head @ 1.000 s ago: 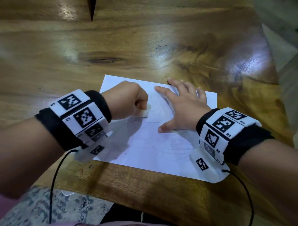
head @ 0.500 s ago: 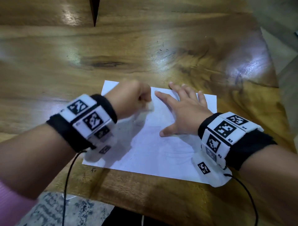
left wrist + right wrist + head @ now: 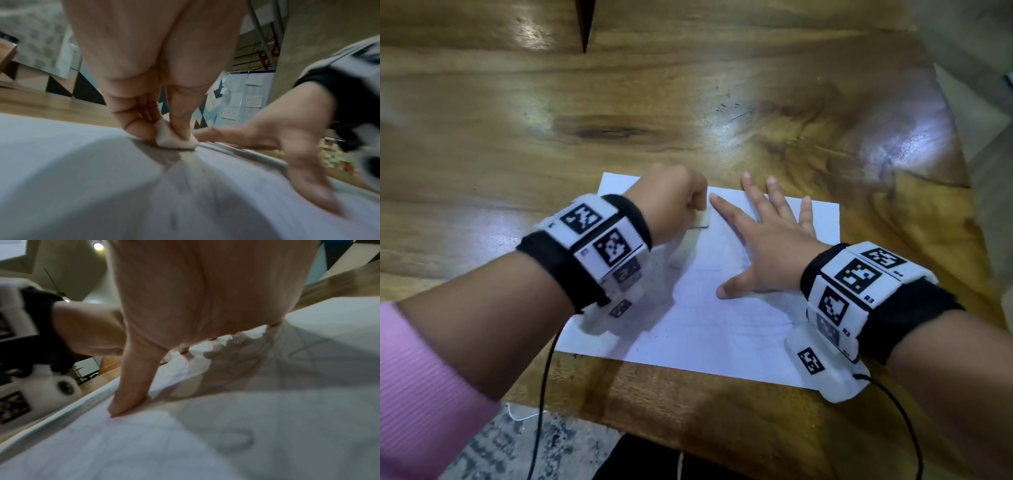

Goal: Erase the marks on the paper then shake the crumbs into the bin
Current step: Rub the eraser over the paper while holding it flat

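A white sheet of paper (image 3: 709, 329) lies on the wooden table (image 3: 688, 113), with faint pencil marks (image 3: 236, 439) on it. My left hand (image 3: 671, 202) pinches a small white eraser (image 3: 702, 217) and presses it onto the sheet near its far edge; the left wrist view shows the eraser (image 3: 174, 141) flat on the paper (image 3: 82, 178) between thumb and fingers. My right hand (image 3: 770, 240) lies flat with spread fingers on the sheet's right half, pinning it down. The thumb (image 3: 131, 395) presses on the paper (image 3: 246, 451). No bin is in view.
The table's near edge (image 3: 688, 425) runs just below the sheet, with patterned floor (image 3: 493, 452) beyond it. A dark pointed shape (image 3: 585, 24) sits at the table's far side. Black cables (image 3: 541, 394) hang from both wrist units.
My left hand has slid the eraser away from me, up the sheet toward its far edge. My right hand has stayed flat on the paper.
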{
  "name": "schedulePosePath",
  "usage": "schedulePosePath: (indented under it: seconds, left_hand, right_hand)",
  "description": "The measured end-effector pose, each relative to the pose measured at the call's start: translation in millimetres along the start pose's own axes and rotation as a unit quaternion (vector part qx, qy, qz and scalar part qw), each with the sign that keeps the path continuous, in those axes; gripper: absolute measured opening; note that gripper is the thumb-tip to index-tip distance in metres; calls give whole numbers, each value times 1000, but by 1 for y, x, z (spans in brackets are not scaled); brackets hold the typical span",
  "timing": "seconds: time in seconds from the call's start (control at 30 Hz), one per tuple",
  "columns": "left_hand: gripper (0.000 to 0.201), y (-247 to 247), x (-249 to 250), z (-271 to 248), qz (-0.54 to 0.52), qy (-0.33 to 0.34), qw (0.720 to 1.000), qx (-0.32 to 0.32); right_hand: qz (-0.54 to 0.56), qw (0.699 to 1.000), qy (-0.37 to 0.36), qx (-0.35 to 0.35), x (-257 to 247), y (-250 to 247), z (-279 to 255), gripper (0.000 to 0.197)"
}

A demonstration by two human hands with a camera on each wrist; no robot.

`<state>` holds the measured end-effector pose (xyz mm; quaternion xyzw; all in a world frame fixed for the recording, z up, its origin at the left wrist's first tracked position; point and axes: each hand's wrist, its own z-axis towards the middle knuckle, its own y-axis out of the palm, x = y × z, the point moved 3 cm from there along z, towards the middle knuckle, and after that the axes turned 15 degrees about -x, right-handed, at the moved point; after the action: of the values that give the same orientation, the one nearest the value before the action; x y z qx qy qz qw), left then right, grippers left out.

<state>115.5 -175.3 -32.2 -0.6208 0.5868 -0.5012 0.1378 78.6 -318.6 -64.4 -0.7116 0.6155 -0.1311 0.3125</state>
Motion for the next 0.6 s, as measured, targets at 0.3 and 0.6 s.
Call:
schedulePosePath:
  seconds: [0.3,0.6]
  left_hand:
    - [4,20,-6,-30,-5,42,998,-51]
    - [18,31,-16,-45,14,59,994,-96]
  right_hand:
    - [-8,1000,4,-11,-1,0,0,125]
    - [-6,1000,3,-18,-1,-1,-1,124]
